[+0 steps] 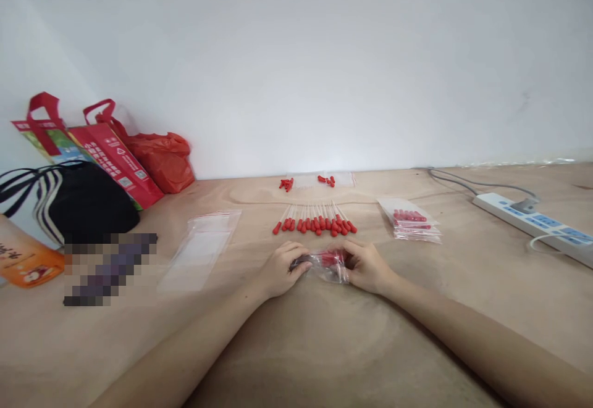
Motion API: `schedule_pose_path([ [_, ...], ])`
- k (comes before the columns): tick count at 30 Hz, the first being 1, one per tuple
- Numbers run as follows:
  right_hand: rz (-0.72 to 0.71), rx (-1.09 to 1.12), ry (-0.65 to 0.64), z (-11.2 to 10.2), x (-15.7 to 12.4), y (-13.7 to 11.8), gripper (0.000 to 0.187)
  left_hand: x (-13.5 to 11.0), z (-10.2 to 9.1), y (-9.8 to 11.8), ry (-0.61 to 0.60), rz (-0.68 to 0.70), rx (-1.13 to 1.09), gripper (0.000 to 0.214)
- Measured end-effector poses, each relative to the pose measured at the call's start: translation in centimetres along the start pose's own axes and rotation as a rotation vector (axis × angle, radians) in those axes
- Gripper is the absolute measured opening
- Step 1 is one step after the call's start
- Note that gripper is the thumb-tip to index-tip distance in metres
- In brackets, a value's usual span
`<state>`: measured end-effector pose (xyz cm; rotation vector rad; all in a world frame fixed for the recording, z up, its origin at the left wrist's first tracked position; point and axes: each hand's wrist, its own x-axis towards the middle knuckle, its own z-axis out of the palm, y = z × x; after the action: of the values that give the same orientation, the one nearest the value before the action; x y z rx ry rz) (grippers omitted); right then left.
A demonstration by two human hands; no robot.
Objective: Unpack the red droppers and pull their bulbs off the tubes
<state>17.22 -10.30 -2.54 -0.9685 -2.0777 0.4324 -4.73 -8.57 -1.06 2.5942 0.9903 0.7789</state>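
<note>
We are pinching a small clear plastic bag of red-bulbed pipettes (330, 265) with the fingers of our left hand (281, 267) and right hand (367, 266) on the tan worktop (306, 346).

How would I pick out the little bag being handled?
On the wooden table, find the row of red-capped tubes. Just nearer lies a clear bag, held between the left hand and right hand; the other bags lie untouched at the sides.

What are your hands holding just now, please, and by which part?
The left hand and right hand grip a small clear bag by its opposite ends.
</note>
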Motion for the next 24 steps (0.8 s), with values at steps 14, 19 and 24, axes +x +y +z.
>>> schedule_pose_path([
  [14, 0.197, 0.418, -0.125, -0.9, -0.7, 1.7, 0.024, 0.0, -0.1, -0.2, -0.019, -0.048, -0.026, 0.013],
  [19, 0.383, 0.552, -0.112, -1.5, -0.6, 2.0, 0.028, -0.1, -0.1, -0.2, -0.022, -0.053, -0.044, 0.014],
  [24, 0.523, 0.605, -0.153, -7.2, -0.3, 3.0, 0.031, -0.1, -0.2, -0.1, -0.028, -0.062, -0.036, 0.014],
])
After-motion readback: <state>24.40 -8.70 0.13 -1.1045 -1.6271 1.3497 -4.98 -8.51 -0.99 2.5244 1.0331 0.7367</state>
